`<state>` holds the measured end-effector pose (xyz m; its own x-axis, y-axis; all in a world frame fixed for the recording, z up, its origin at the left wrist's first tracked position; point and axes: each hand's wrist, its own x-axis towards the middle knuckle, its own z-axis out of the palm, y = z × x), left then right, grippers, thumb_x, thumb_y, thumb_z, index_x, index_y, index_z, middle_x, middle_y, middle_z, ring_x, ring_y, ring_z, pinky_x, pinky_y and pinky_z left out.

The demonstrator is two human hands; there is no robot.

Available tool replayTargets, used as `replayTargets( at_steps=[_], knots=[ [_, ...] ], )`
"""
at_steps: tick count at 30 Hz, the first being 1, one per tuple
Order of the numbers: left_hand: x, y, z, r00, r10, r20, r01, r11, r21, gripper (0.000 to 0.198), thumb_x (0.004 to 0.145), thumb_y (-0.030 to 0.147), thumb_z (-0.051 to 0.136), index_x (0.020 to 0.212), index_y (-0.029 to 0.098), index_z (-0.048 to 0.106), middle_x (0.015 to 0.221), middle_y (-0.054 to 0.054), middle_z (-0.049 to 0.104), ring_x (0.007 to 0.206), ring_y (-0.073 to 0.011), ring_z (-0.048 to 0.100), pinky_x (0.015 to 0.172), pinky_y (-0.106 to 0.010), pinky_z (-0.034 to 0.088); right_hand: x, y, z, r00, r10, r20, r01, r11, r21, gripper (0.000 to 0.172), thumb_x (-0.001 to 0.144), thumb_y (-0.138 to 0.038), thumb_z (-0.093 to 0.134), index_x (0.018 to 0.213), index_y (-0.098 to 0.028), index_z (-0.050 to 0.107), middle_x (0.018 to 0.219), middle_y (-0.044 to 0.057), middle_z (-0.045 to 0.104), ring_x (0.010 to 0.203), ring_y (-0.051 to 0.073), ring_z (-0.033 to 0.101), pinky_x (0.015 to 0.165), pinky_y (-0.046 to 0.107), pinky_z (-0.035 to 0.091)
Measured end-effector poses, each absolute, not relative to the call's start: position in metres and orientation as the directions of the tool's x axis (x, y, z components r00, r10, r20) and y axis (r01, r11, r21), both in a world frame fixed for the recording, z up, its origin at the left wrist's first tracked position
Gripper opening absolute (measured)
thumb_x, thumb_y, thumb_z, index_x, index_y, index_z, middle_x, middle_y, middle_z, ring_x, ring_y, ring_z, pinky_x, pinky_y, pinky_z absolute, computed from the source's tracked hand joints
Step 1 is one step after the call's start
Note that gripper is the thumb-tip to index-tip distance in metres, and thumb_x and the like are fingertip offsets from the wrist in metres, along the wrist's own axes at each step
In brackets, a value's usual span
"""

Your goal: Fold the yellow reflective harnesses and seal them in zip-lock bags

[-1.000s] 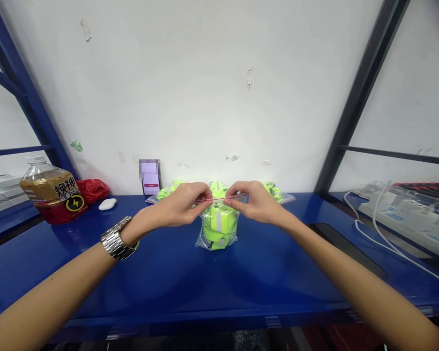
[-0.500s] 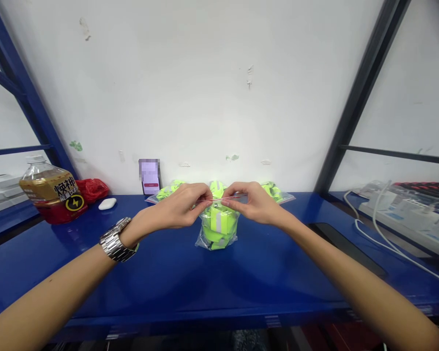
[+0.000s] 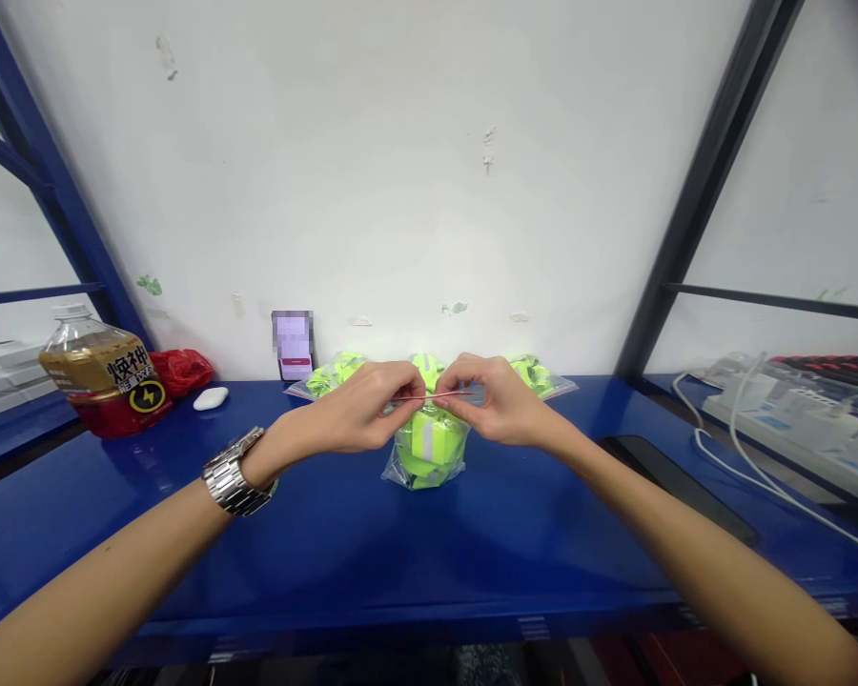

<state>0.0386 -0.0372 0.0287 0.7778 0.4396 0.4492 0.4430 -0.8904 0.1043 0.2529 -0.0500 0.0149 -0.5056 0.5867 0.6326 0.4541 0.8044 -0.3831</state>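
A clear zip bag holding a folded neon-yellow garment with silver reflective strips stands on the blue table. Its top edge, with a thin red line, runs level between my two hands. My left hand, with a metal watch on the wrist, pinches this edge from the left. From the right, my right hand pinches the same edge, its fingertips close to those of the left. Behind the hands lie more bagged neon-yellow garments, one at the left and one at the right, partly hidden.
At the left stand a large drink bottle, a red plastic bag and a white earbud case. A phone leans on the wall. A dark phone, white cables and a power strip lie right.
My left hand has slid right along the bag's top edge, so its fingertips are nearer my right hand. My right hand has hardly moved.
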Motion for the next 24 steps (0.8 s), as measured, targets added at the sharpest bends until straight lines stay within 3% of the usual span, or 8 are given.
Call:
replayTargets(
  at_steps=[17, 24],
  knots=[
    [0.034, -0.032, 0.027, 0.766, 0.460, 0.449, 0.456, -0.881, 0.125, 0.012, 0.093, 0.022, 0.046, 0.091, 0.016, 0.057, 0.078, -0.003, 0.060, 0.067, -0.0123, 0.052, 0.061, -0.027, 0.040, 0.266, -0.045, 0.015, -0.491, 0.566, 0.662, 0.511, 0.803, -0.307, 0.008, 0.083, -0.026, 0.065, 0.081, -0.019, 0.067, 0.078, 0.003, 0.068, 0.077, 0.017, 0.058, 0.070, 0.030, 0.043],
    [0.033, -0.033, 0.027, 0.783, 0.413, 0.465, 0.444, -0.895, 0.046, 0.014, 0.094, 0.022, 0.044, 0.090, 0.016, 0.055, 0.076, -0.003, 0.059, 0.066, -0.0123, 0.051, 0.061, -0.027, 0.039, 0.266, -0.043, 0.010, -0.502, 0.560, 0.659, 0.496, 0.811, -0.312, 0.008, 0.086, -0.024, 0.061, 0.082, -0.018, 0.064, 0.080, 0.004, 0.066, 0.077, 0.016, 0.057, 0.067, 0.029, 0.042]
  ],
)
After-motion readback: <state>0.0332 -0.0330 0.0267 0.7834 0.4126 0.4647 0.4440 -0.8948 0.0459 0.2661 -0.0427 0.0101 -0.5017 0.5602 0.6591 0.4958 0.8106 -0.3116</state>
